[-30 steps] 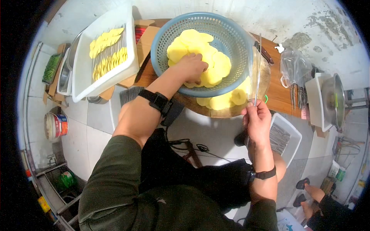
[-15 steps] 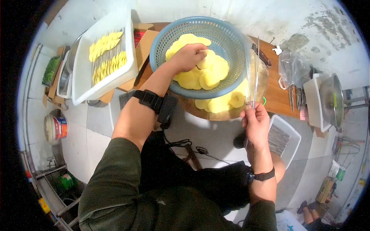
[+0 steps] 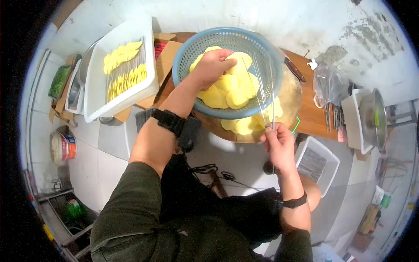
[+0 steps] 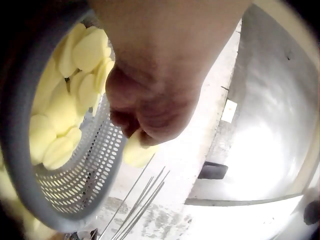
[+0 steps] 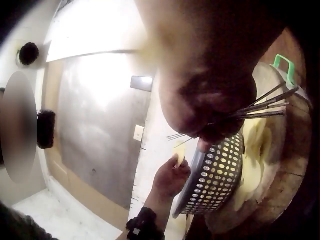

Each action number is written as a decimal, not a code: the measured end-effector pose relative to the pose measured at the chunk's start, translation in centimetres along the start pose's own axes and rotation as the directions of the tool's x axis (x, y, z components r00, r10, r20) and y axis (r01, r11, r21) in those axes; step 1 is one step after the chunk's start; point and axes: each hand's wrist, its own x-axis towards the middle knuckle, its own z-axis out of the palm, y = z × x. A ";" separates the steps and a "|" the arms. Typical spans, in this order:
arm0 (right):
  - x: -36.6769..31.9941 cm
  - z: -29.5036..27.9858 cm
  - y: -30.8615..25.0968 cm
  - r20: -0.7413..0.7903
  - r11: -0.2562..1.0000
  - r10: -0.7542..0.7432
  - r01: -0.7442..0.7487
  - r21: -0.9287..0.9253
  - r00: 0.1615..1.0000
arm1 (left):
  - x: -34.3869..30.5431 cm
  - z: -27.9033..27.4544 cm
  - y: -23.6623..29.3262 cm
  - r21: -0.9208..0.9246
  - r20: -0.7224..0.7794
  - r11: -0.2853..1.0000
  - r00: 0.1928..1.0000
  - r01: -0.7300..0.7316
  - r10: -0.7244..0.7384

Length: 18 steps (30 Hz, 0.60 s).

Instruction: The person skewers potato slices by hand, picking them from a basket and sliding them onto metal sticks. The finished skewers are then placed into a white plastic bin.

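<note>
Between thumb and fingers my left hand (image 3: 212, 69) pinches a thin yellow slice (image 3: 239, 61) above the blue perforated basket (image 3: 182, 97); the left wrist view shows that slice (image 4: 137, 151) below the fingertips. A pile of similar slices (image 3: 218, 95) fills part of the basket. My right hand (image 3: 279, 146) grips several thin metal skewers (image 3: 271, 89), whose long ends slant up over the basket's right side. In the right wrist view the skewers (image 5: 260, 111) pass through the curled fingers. The slice's tip is near the skewer ends.
A round wooden board (image 3: 291, 89) with more slices lies under the basket. At left stands a white tray (image 3: 152, 78) of skewered slices. A knife (image 3: 294, 70), a bag of skewers (image 3: 330, 85) and a metal bowl (image 3: 379, 118) are at right; a white bin (image 3: 330, 168) is below.
My left hand has come up off the pile with a slice. My right hand has moved left and slightly down, and the skewers now tilt left over the basket.
</note>
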 end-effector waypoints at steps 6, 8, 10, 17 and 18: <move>0.4 0.4 0.3 -0.017 1.000 0.005 -0.005 -0.006 1.000 | -0.9 1.1 1.3 -0.333 -0.052 0.943 0.998 0.025 -0.044; 0.4 0.6 0.3 -0.014 1.000 -0.001 0.001 -0.007 1.000 | -1.4 1.3 1.6 -0.362 -0.080 0.932 0.995 0.026 -0.058; 0.5 0.8 0.2 -0.039 1.000 0.009 -0.009 -0.001 0.999 | -1.5 1.1 2.0 -0.389 -0.104 0.921 0.992 0.026 -0.072; 0.6 0.9 0.2 -0.030 1.000 0.016 -0.016 0.003 0.999 | -1.2 0.5 1.3 -0.386 -0.040 0.922 0.999 -0.035 0.021; 0.6 0.9 0.2 -0.025 1.000 0.028 -0.027 0.012 0.999 | -1.0 0.4 1.1 -0.412 -0.010 0.911 1.000 -0.027 0.024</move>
